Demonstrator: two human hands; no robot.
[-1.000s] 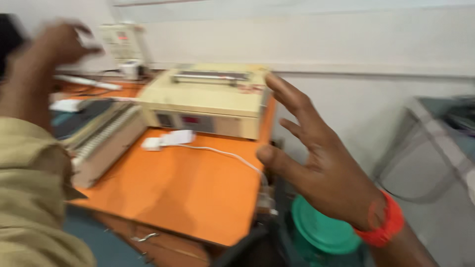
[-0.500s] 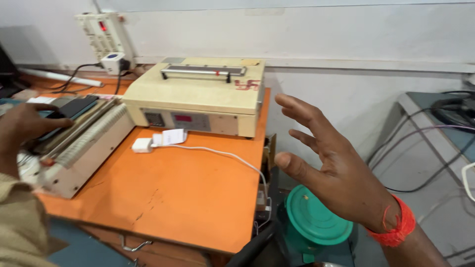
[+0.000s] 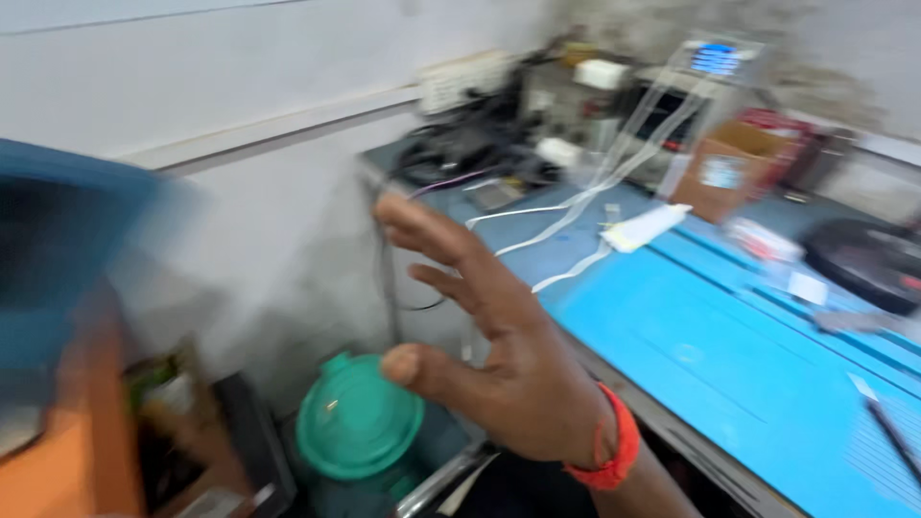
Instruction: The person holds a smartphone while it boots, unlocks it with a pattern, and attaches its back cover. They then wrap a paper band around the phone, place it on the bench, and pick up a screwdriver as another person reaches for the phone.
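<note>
Right hand (image 3: 499, 355) spread wide, empty, hovering above green lid (image 3: 360, 417) beside blue table (image 3: 729, 364); white strips (image 3: 576, 206) lie there. Left hand out of sight.

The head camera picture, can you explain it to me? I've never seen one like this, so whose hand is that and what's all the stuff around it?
The camera sits on a person's head and looks down, so you see what they see. It is blurred. The open hand in the middle is the person's own right hand, with an orange wristband; its fingers are spread and it holds nothing. The left hand is out of view. Below the hand is a green lid on a container, low between two tables. To the right is a blue table with white strips, a cardboard box and tangled cables at the back. An orange table's edge shows at the left.
</note>
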